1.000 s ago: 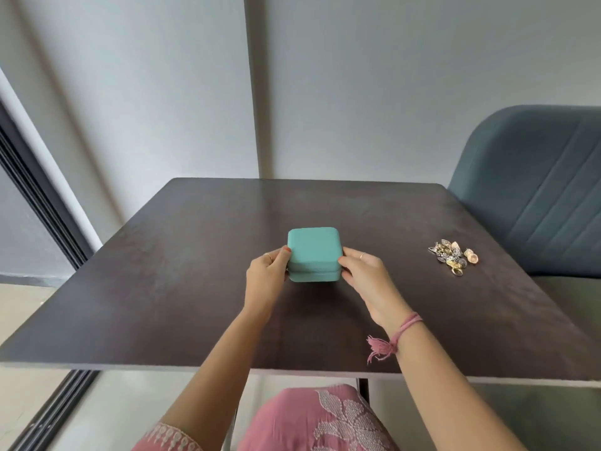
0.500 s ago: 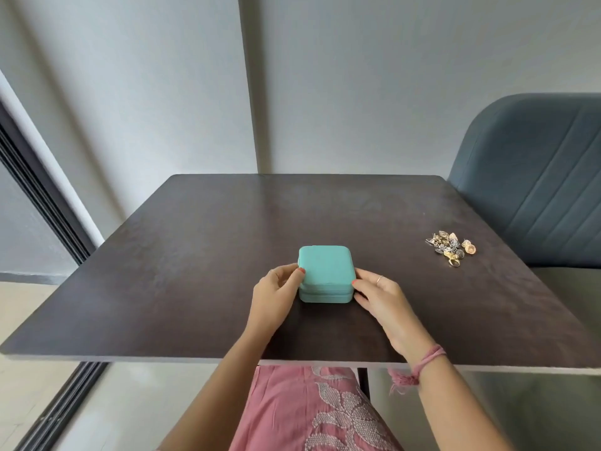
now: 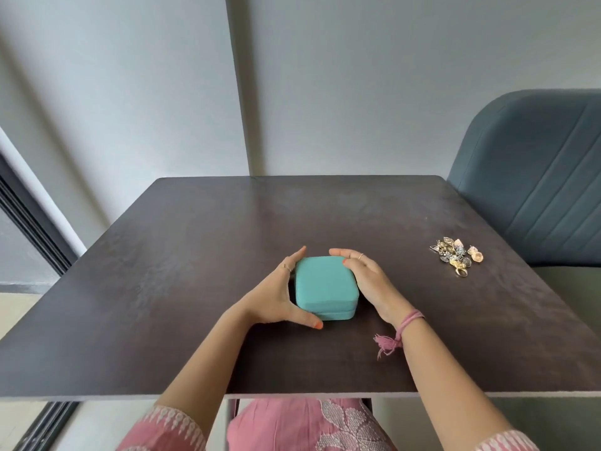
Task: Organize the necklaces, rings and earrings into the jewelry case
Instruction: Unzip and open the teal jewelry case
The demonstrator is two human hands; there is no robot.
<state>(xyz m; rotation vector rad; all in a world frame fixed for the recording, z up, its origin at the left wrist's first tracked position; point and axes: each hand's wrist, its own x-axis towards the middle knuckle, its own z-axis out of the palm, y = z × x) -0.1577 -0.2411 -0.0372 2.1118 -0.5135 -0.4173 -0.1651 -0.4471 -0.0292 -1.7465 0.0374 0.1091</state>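
Both of my hands are on the closed teal jewelry case (image 3: 326, 288), which sits flat on the dark table (image 3: 182, 255). My left hand (image 3: 276, 296) cups its left side, thumb curled around the near corner, fingers along the far-left edge. My right hand (image 3: 367, 281) wraps the right side, fingers curled over the far corner. Well to the right of the grip, a small heap of jewelry (image 3: 458, 258) lies close to the table's right edge. Left of the grip and beyond it: bare tabletop. The table's near edge runs under my forearms. Blue chair (image 3: 533, 177) stands past the right edge.
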